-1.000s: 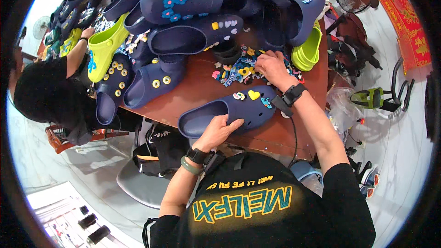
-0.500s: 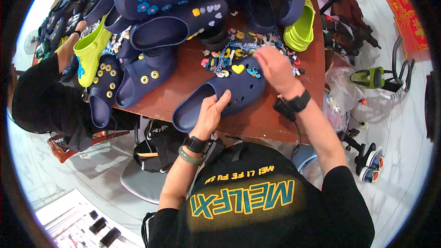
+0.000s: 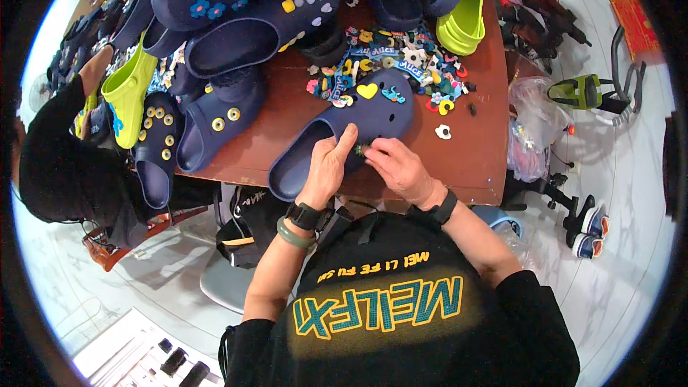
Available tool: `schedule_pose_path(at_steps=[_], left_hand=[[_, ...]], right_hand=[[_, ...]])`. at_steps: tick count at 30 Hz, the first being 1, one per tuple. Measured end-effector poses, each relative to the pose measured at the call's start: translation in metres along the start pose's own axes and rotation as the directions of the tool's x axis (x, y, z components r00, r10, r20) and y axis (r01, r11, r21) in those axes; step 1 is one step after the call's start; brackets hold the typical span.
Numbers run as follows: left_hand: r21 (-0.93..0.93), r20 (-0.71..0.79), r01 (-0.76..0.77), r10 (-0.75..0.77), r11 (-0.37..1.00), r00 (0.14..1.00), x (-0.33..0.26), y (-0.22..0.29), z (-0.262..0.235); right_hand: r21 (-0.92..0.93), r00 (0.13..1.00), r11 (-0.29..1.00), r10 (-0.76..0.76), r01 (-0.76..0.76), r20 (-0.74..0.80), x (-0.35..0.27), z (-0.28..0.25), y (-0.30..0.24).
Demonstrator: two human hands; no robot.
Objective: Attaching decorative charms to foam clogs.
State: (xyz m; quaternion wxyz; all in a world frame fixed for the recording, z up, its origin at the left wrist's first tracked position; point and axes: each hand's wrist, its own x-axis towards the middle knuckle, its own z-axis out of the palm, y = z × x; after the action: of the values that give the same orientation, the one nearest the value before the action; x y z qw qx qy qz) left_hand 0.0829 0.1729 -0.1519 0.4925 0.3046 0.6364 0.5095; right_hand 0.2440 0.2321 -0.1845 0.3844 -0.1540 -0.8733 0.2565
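A navy clog (image 3: 381, 118) lies on the table, its toe pointing away to the right. My left hand (image 3: 325, 172) grips its near side, thumb up along the upper. Between the fingertips of my right hand (image 3: 405, 170) is a small dark green shoe charm (image 3: 360, 150), held close over the clog's near side beside my left thumb. On the upper sit a yellow heart charm (image 3: 367, 92), a blue charm (image 3: 393, 93) and a pale one near the strap; several holes show bare. Just beyond the toe spreads a pile of colourful charms (image 3: 412, 59).
More navy clogs (image 3: 236, 46) crowd the table's far left, some decorated. Lime green clogs stand at the left (image 3: 129, 93) and far right (image 3: 462, 18). A white charm (image 3: 443, 132) lies alone on the brown table (image 3: 466, 161). Another person (image 3: 61, 150) in black sits at left.
My right hand has come back from the charm pile to the clog's near side, with a small green charm in its fingertips. My left hand keeps its grip on the clog.
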Motion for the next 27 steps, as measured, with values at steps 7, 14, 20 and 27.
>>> schedule_pose_path(at_steps=[7, 14, 20, 27], left_hand=[[0.025, 0.01, 0.054, -0.054, 0.998, 0.998, -0.001, -0.005, -0.009], [0.129, 0.08, -0.092, 0.082, 0.987, 0.993, -0.008, -0.018, -0.016], [0.19, 0.093, -0.134, 0.118, 0.973, 0.989, -0.007, -0.021, -0.019], [0.132, 0.119, -0.132, 0.117, 0.982, 0.986, -0.006, -0.029, -0.022]], right_hand=[[-0.404, 0.991, 0.915, 0.035, 0.019, 0.127, -0.001, 0.001, -0.032], [-0.666, 0.921, 0.72, 0.098, 0.196, 0.376, -0.008, 0.011, -0.04], [-0.61, 0.884, 0.757, 0.096, 0.234, 0.458, -0.003, 0.011, -0.038], [-0.233, 0.907, 0.972, 0.119, -0.023, 0.404, 0.003, -0.01, -0.017]])
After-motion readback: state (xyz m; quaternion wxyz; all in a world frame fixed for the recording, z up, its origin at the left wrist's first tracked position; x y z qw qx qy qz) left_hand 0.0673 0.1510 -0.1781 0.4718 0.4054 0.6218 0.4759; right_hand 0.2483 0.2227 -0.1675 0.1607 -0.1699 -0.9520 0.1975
